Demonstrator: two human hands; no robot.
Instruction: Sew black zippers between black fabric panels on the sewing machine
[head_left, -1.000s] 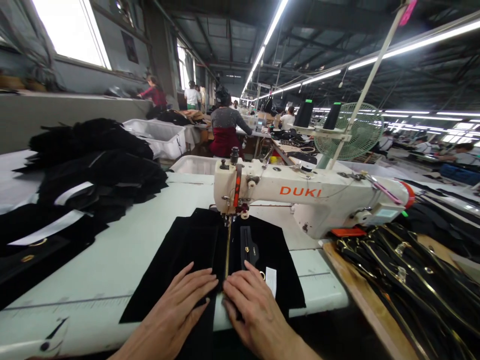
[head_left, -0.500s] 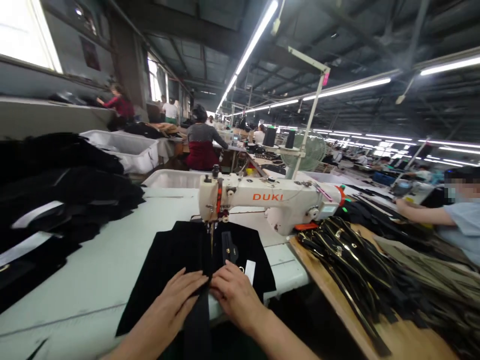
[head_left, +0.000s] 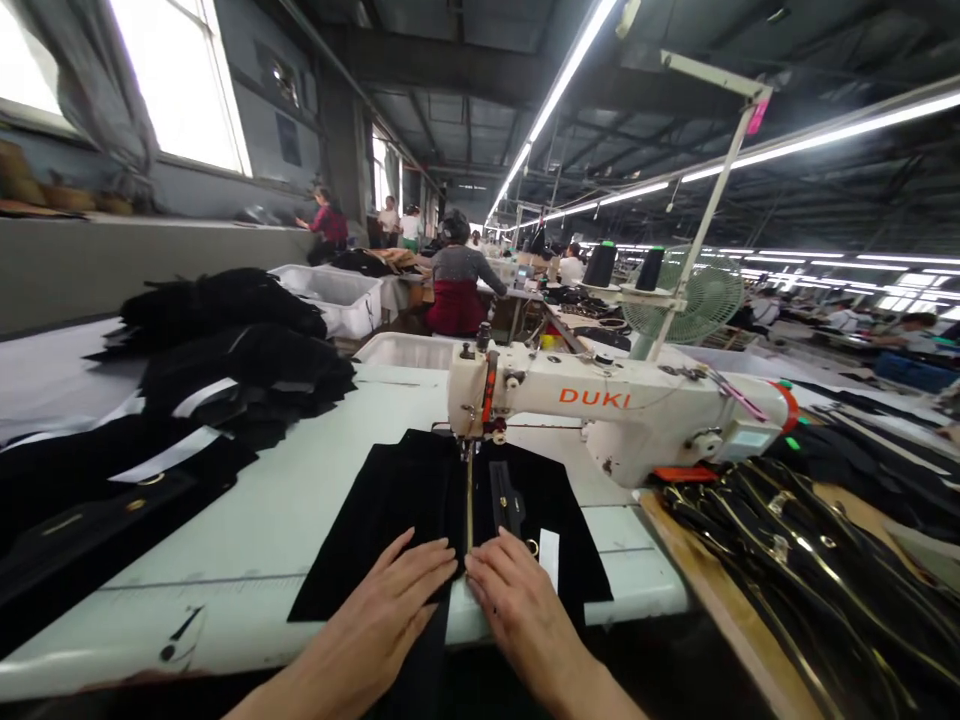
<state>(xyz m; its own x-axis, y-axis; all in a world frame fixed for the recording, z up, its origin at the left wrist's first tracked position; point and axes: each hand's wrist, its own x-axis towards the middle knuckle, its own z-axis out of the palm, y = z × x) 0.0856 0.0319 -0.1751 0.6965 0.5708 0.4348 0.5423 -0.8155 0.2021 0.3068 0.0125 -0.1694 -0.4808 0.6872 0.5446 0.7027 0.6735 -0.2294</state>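
A black fabric panel (head_left: 397, 510) lies flat under the needle of a white sewing machine (head_left: 540, 385) marked DUKI. A zipper with a gold line (head_left: 470, 510) runs down from the presser foot. My left hand (head_left: 401, 600) rests on the panel left of the zipper, fingers stretched out and flat. On the other side, my right hand (head_left: 517, 595) has bent fingers closed at the panel's edge by the zipper; its thumb is partly hidden. Close by on the panel are a black strip with gold hardware (head_left: 506, 500), a gold ring (head_left: 532, 547) and a white strip (head_left: 548, 560).
Stacked black fabric pieces (head_left: 247, 370) stand on the left of the pale green table (head_left: 360, 420). At right, gold-edged zipper strips (head_left: 795, 560) lie on a wooden board (head_left: 705, 570). White bins (head_left: 405, 350) and a seated co-worker (head_left: 457, 280) are beyond the machine.
The view has swung left, so the scene sits further right. The co-worker at the right has left view. Both hands stay near the zipper, with a slightly wider gap between them.
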